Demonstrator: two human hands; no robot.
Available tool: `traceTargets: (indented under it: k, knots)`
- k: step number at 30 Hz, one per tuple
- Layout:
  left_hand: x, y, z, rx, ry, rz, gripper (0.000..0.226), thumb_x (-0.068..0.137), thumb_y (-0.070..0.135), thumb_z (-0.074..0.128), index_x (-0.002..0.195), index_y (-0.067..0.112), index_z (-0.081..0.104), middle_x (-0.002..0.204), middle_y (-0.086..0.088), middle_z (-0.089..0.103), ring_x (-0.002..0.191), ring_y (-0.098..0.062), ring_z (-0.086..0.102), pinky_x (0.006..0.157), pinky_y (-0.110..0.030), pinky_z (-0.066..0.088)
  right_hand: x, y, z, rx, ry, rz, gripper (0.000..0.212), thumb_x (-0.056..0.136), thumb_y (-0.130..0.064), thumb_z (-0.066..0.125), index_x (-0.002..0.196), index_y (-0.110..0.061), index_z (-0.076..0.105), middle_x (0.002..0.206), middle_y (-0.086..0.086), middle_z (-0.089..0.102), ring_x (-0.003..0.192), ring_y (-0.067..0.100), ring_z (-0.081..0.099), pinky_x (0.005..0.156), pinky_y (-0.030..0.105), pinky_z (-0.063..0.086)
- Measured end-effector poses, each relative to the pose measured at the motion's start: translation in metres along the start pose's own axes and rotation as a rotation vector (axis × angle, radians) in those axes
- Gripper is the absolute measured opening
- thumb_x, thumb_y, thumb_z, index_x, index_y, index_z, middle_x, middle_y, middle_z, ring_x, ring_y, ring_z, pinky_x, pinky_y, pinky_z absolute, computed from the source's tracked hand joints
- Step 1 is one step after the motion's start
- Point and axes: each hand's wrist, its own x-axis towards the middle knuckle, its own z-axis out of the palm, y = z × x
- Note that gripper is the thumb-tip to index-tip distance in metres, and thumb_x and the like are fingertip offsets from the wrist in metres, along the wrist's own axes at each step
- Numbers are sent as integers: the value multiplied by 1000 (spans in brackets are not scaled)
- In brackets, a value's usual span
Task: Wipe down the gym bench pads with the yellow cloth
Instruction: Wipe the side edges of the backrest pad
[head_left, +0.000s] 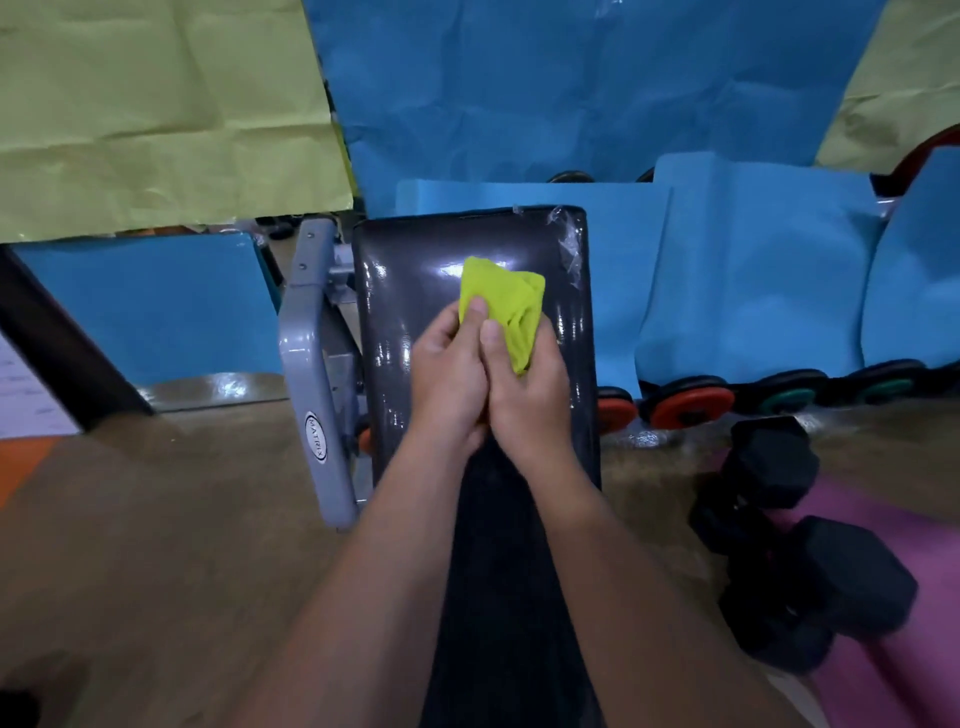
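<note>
Both hands are up over the black bench pad (415, 291) now: left hand (449, 379) and right hand (530, 395) pressed side by side, thumbs pinching the bunched yellow cloth (501, 306) above the pad's glossy far end. Left of the pad, the grey frame (311, 374) reads "MATRIX". Right of it, black dumbbells (810, 561) sit on a purple mat (883, 675).

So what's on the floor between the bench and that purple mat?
Head view: black dumbbells lie between the bench pad and purple mat, partly on the mat.
</note>
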Motion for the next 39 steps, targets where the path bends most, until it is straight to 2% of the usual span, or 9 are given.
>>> traceTargets:
  k: [3, 7, 11, 14, 17, 23, 26, 33, 39]
  knots:
    - [-17, -12, 11, 73, 4, 32, 16, 102, 16, 59, 91, 13, 71, 77, 0, 73, 68, -10, 65, 65, -26, 56, 3, 7, -49, 51, 4, 114, 15, 101, -26, 60, 89, -23, 69, 81, -7, 72, 74, 12, 65, 72, 38, 56]
    - [-40, -29, 18, 418, -103, 92, 6, 96, 20, 68, 101, 18, 70, 88, 6, 75, 77, -3, 68, 69, -18, 53, -9, 10, -107, 218, -78, 323, 15, 104, -14, 58, 97, -14, 71, 89, 11, 78, 81, 26, 74, 80, 46, 62]
    - [-72, -49, 24, 576, -128, -112, 83, 64, 68, 78, 132, 25, 58, 109, 8, 73, 98, -9, 71, 87, -36, 59, -30, 13, -149, 275, -66, 412, 12, 102, -6, 57, 105, -8, 69, 95, 13, 77, 85, 24, 74, 80, 43, 62]
    - [-98, -74, 29, 527, -340, -277, 50, 77, 50, 82, 114, 19, 69, 97, -2, 78, 90, -18, 75, 83, -50, 62, -49, 21, -181, 237, -107, 474, 17, 101, -1, 56, 107, -9, 69, 96, 10, 77, 86, 22, 73, 81, 39, 61]
    - [-117, -112, 36, 552, -336, -340, 22, 87, 28, 79, 103, 14, 72, 89, -4, 79, 82, -20, 75, 77, -44, 63, -65, 43, -216, 119, -112, 554, 15, 101, -7, 58, 104, -13, 72, 99, 7, 77, 92, 21, 74, 81, 37, 61]
    - [-175, -236, 33, 725, -277, -394, 13, 90, 25, 74, 90, 14, 67, 75, 0, 68, 70, -19, 65, 63, -28, 51, -126, 151, -271, -228, -80, 735, 25, 94, -8, 63, 70, -15, 63, 72, 6, 63, 72, 21, 58, 68, 36, 47]
    - [-207, -304, 22, 812, -262, -442, 16, 91, 27, 71, 80, 22, 60, 67, 9, 57, 65, -13, 57, 56, -26, 41, -171, 209, -290, -254, -61, 791, 21, 95, -3, 60, 77, -14, 63, 72, 2, 57, 67, 15, 52, 63, 30, 42]
    - [-270, -454, -29, 975, -326, -588, 19, 96, 24, 65, 111, 15, 67, 98, 0, 65, 90, -19, 62, 75, -27, 43, -287, 337, -327, -336, -101, 909, 28, 93, 2, 60, 72, -16, 63, 67, -6, 59, 52, -7, 51, 52, 11, 42]
    - [-347, -563, -90, 1094, -381, -732, 29, 98, 21, 61, 126, 11, 62, 121, -8, 66, 108, -28, 64, 81, -28, 47, -412, 440, -355, -440, -191, 1047, 25, 92, -3, 66, 74, -21, 65, 69, -6, 61, 62, 5, 56, 63, 23, 48]
